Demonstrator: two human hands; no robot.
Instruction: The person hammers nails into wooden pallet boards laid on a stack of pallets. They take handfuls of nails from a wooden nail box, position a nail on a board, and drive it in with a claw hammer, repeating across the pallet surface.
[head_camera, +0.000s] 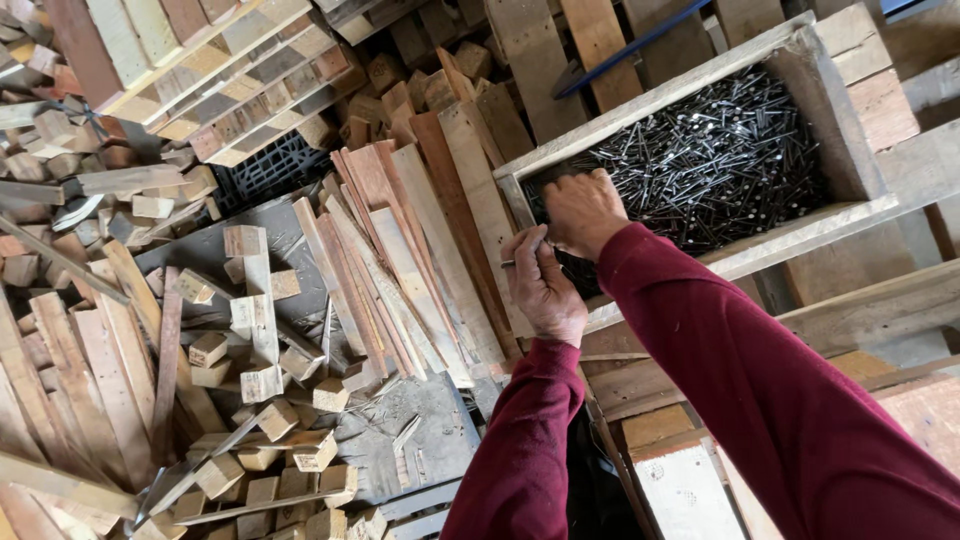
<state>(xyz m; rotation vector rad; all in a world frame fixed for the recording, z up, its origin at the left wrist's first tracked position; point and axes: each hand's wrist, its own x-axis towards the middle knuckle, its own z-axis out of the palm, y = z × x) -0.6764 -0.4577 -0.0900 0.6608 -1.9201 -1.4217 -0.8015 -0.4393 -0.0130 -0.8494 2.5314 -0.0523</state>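
Note:
A shallow wooden box (690, 88) holds a heap of dark steel nails (715, 160). My right hand (582, 210), in a dark red sleeve, reaches into the box's near corner with its fingers curled down among the nails. My left hand (540, 290) hovers just below it at the box's edge, fingers closed around a few nails whose tips stick out to the left. Whether the right hand grips any nails is hidden by its own back.
A fan of long wooden slats (400, 260) lies left of the box. Many small wooden blocks (260, 350) are scattered on a grey surface lower left. Stacked pallets (230, 70) fill the top left. More planks lie under the box.

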